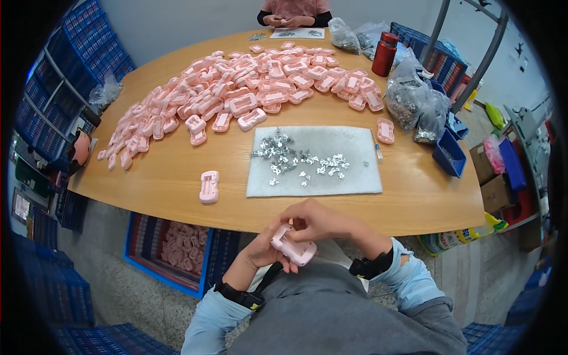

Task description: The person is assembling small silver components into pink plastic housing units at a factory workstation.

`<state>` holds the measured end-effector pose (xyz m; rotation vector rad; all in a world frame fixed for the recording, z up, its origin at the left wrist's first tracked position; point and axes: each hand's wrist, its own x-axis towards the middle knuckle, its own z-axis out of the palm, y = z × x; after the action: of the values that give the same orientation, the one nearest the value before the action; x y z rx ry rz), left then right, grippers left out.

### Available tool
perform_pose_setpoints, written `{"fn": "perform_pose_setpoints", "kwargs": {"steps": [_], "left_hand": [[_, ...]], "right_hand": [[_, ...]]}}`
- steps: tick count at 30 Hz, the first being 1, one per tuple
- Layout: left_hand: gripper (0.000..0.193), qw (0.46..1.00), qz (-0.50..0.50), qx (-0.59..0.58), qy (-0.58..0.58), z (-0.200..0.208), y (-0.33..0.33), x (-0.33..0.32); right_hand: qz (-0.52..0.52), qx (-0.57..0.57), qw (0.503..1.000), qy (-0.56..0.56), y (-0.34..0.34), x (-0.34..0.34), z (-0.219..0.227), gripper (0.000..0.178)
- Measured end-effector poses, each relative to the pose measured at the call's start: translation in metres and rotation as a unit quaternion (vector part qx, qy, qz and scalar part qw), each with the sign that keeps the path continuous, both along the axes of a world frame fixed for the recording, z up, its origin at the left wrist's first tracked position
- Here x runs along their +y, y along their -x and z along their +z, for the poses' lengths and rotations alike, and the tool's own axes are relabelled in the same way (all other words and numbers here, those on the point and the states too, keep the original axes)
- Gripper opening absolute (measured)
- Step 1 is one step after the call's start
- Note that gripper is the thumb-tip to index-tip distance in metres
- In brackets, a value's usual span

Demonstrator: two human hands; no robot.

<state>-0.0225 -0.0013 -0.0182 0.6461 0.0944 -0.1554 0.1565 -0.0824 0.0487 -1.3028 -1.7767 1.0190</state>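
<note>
Over on the left, a great pile of pink housings (219, 89) is sprawling across the table (148, 177), and below the edge a blue crate (207, 263) is holding more pink pieces. Coming right, one lone housing (209, 187) is lying on the wood near the front. Now the left hand (260, 248): it's gripping a held housing (300, 253) just off the table's near edge. Beyond, a white mat (337, 186) is carrying scattered metal pieces (276, 151). And here's the right hand (322, 222), fingers bending over the housing's recess; whether they're pinching a small part, I can't tell. The step in hand is apparently finger work inside that recess, and the next move is probably calling for a steady left grip and precise fingertips. Further right, a thin tool (377, 148) is lying by the mat's edge, near another housing (386, 130).
</note>
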Motion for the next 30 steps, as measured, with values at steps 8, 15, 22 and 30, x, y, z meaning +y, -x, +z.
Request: {"fn": "perform_pose_setpoints", "kwargs": {"steps": [8,15,22,30], "left_hand": [[0.053,0.972,0.141,-0.047,0.180,0.008,-0.003,0.000],[0.038,0.963,0.254,-0.054,0.075,0.005,-0.007,0.013],[0.046,0.943,0.327,-0.011,0.060,0.006,-0.023,0.014],[0.040,0.938,0.346,0.027,0.014,0.006,-0.032,0.005]], "right_hand": [[-0.165,-0.233,0.946,-0.151,-0.066,0.030,-0.051,0.021],[-0.035,-0.421,0.891,-0.166,-0.060,0.043,-0.043,0.007],[-0.090,-0.357,0.927,-0.068,-0.057,0.052,-0.033,0.005],[-0.215,0.124,0.967,-0.066,-0.015,0.034,-0.053,0.010]]}}
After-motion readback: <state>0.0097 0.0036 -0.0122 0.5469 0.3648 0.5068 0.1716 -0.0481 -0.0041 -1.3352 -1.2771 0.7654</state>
